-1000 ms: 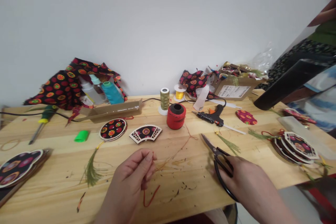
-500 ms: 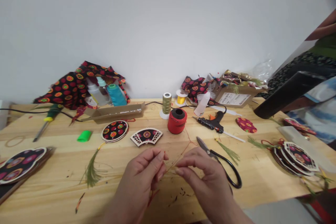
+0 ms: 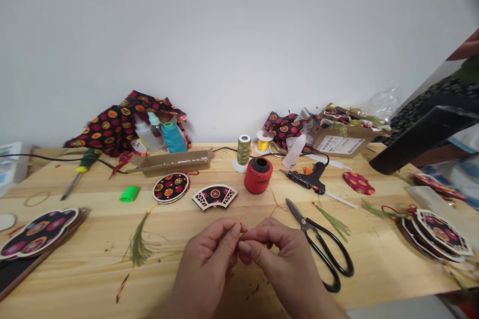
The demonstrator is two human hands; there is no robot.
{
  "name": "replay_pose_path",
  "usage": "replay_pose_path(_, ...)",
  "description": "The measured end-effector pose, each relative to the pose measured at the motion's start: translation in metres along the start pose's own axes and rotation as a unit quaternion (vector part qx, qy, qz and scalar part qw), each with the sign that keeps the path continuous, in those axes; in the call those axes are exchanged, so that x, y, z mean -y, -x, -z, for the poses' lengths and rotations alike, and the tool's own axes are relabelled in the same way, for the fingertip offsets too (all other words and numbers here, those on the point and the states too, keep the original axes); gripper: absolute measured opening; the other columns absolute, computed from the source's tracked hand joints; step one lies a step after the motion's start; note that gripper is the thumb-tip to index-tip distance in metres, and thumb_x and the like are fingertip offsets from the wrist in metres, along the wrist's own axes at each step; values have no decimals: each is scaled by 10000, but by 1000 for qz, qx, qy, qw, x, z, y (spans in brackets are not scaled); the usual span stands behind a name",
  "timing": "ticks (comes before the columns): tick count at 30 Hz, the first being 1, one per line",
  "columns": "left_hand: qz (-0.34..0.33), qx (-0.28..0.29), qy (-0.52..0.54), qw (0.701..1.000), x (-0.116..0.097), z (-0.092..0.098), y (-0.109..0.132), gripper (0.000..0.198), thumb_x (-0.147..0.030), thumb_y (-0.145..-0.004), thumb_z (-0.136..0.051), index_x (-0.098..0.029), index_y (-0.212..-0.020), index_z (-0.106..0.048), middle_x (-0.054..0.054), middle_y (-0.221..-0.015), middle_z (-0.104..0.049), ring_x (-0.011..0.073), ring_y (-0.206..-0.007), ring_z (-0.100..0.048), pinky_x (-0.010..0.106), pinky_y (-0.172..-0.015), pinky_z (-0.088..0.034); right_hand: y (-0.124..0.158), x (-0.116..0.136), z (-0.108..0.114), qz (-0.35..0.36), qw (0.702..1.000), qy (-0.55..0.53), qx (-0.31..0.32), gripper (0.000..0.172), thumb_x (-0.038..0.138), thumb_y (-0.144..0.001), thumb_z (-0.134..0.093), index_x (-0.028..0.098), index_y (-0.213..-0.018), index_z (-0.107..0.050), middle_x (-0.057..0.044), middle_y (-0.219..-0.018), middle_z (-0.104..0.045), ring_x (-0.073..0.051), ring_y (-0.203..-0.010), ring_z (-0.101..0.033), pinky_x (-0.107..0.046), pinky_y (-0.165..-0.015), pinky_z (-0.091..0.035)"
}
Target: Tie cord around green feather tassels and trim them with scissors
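Observation:
My left hand (image 3: 209, 261) is closed in a pinch, a speck of red thread (image 3: 241, 224) showing at its fingertips. Against it, my right hand (image 3: 282, 259) pinches too, thumb and forefinger together; the thread between the fingers is mostly hidden. Beyond the hands stands a red thread spool (image 3: 257, 182) with a loose strand trailing down the table. Black-handled scissors (image 3: 318, 239) lie just right of my right hand, blades pointing away. A fan-shaped ornament (image 3: 214, 196) with patterned cloth in a pale frame rests ahead of my left hand.
A round ornament (image 3: 171, 188) with a green tassel (image 3: 140, 241) lies left, near a green cap (image 3: 129, 194). A glue gun (image 3: 309, 178) is on the right, before a cardboard box (image 3: 340, 142). Stacked ornaments (image 3: 443, 234) sit far right. A person (image 3: 434, 84) stands beyond a black tube (image 3: 422, 139).
My right hand has moved left until its fingertips meet those of my left hand. The thread stretched between them is now hidden. The whole view has shifted slightly.

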State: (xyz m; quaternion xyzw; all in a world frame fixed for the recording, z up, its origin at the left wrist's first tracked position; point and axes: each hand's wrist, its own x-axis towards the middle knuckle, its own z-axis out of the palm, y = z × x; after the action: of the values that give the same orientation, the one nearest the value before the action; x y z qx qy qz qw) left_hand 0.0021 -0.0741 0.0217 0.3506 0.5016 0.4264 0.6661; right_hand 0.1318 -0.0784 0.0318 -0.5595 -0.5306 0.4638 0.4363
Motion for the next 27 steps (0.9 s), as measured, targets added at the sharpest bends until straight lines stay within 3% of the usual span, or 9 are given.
replay_pose_path(3,-12,-13,-6,1000,-2,-2,-1,241,-397,-687,-707,-160,-698,-668,-46,-532,-517,53,-447,-338,159,-409,-241,1,-5,0,49,998,43,-9,123,123,-700,-651,174,-597,-693,-2,-604,-618,-131,-637,-563,-225,-611,-443)
replay_pose_path(8,11,-13,-1,1000,-1,0,-2,264,-409,-694,-693,-145,-706,-675,-88,-442,-358,41,-404,-222,170,-384,-152,2,-10,3,176,977,111,-41,126,119,-745,-604,157,-627,-627,-18,-653,-588,-140,-688,-560,-236,-625,-438)
replay_pose_path(14,31,21,11,999,2,1,-3,299,-383,-787,-609,-134,-625,-647,-67,-461,-393,37,-411,-175,188,-395,-112,-3,-4,5,174,977,112,-51,207,76,-756,-563,168,-572,-590,5,-622,-576,-118,-650,-553,-226,-621,-431)
replay_pose_path(18,39,12,44,998,-1,0,-3,246,-355,-749,-656,-134,-642,-649,-39,-516,-499,26,-406,-203,178,-393,-119,-5,-4,8,198,970,133,-49,200,77,-757,-579,178,-584,-584,14,-630,-568,-115,-660,-539,-228,-627,-419)
replay_pose_path(20,47,-7,66,997,-1,-1,-3,211,-344,-711,-694,-139,-672,-659,-55,-488,-468,29,-403,-214,171,-388,-126,-3,-6,8,212,963,164,-33,135,97,-752,-605,186,-651,-618,3,-666,-578,-133,-693,-537,-249,-641,-417)
replay_pose_path(23,56,-13,83,995,2,0,-4,175,-324,-704,-705,-151,-715,-681,-82,-447,-380,43,-404,-245,163,-387,-173,1,-8,6,227,947,228,-19,67,121,-748,-611,179,-745,-645,-26,-699,-587,-173,-724,-524,-297,-652,-411)
replay_pose_path(27,55,0,85,995,6,1,-5,156,-308,-702,-711,-153,-719,-696,-45,-501,-483,62,-448,-380,160,-432,-297,4,-8,-1,228,925,303,-35,79,133,-769,-571,162,-729,-633,-54,-696,-572,-197,-725,-492,-325,-644,-394)
